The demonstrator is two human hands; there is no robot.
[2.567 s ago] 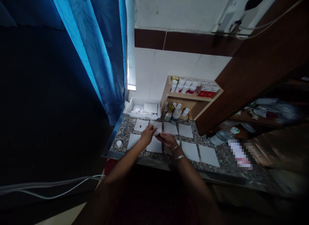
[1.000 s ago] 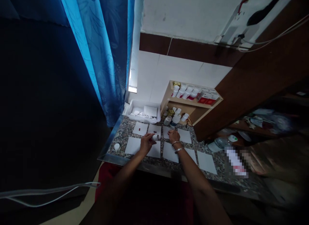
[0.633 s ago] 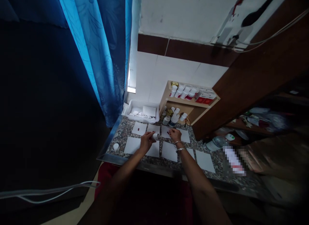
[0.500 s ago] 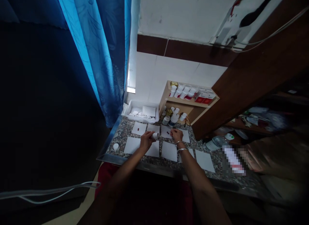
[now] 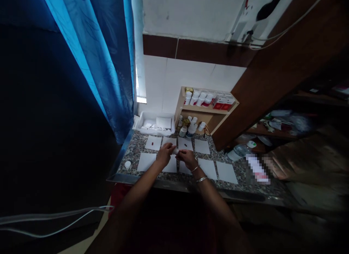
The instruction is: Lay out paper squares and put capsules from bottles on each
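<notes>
Head view: a white pill bottle (image 5: 176, 150) is clasped between the left hand (image 5: 164, 154) and right hand (image 5: 187, 159) above paper sheets (image 5: 145, 162) on a granite counter (image 5: 128, 148); if tipped too fast, capsules (image 5: 185, 145) could scatter.

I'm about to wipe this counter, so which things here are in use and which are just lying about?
In use:
- white pill bottle, between left hand and right hand
- paper sheets
- red capsules

Lying about:
- white cap
- white tray
- wooden shelf of bottles
- water bottle
</notes>
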